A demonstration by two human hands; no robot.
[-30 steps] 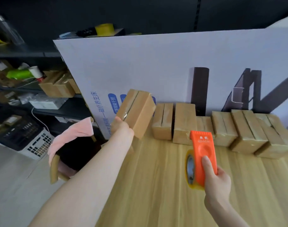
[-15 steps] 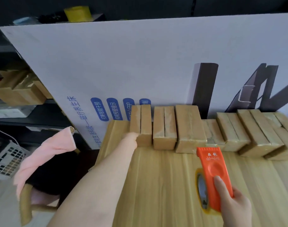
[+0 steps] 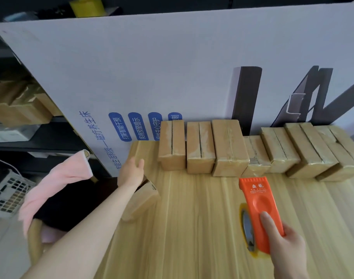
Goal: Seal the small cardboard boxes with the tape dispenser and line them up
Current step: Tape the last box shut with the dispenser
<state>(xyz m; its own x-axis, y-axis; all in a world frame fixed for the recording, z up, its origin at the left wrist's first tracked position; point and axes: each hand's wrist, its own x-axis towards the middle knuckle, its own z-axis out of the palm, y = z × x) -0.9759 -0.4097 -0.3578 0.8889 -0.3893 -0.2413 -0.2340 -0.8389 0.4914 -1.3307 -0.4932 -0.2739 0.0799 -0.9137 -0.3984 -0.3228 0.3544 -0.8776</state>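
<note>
Box placed, hand off — the row gains a new left end.

The left grip [image 3: 131, 172], which carried the newest box [image 3: 172, 147] a second ago and set it beside the row's end, has let go and drawn back. Its fingers are spread and empty, just beside another box [image 3: 141, 200] at the counter [image 3: 192, 228] edge — probably the next to seal. The right grip [image 3: 286, 246] stays curled round the orange tape dispenser [image 3: 259, 206], well short of the row.
</note>
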